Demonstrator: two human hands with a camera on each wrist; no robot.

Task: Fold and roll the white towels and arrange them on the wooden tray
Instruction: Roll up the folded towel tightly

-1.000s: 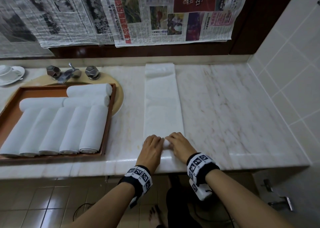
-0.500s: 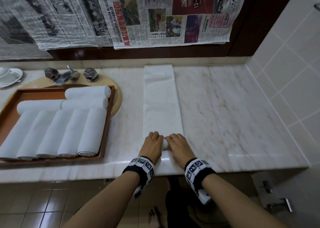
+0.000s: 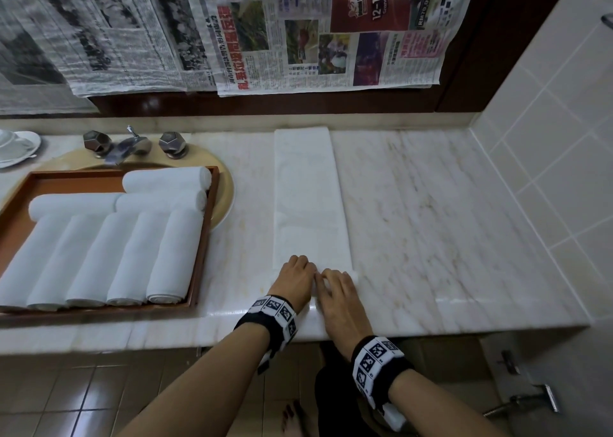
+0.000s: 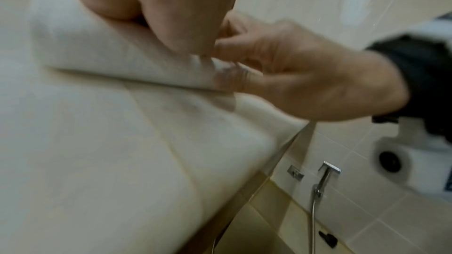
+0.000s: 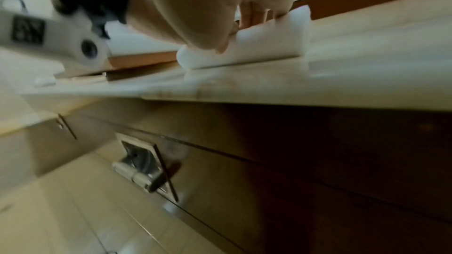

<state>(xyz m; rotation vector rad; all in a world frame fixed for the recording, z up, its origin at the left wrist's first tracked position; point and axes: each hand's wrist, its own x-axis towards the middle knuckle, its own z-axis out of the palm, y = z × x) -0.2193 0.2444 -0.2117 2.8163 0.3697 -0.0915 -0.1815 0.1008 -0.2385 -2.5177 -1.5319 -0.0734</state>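
A long folded white towel (image 3: 308,197) lies as a strip on the marble counter, running away from me. Its near end is rolled into a small roll (image 4: 117,61), also seen in the right wrist view (image 5: 264,45). My left hand (image 3: 295,277) and right hand (image 3: 338,287) sit side by side on that roll with fingers curled over it. To the left stands the wooden tray (image 3: 199,264), holding several rolled white towels (image 3: 132,254), one row lengthwise and others laid across behind it.
The tray rests over a beige sink basin (image 3: 225,187) with a chrome faucet (image 3: 126,144) behind. A white dish (image 3: 16,144) sits far left. Newspapers (image 3: 298,31) hang above the counter. A tiled wall (image 3: 547,138) bounds the right; the counter edge (image 3: 431,323) runs just behind my wrists.
Both hands have kept hold of the towel's near end and crept slightly forward, so the roll has grown a little. The tray and its towels have not moved.
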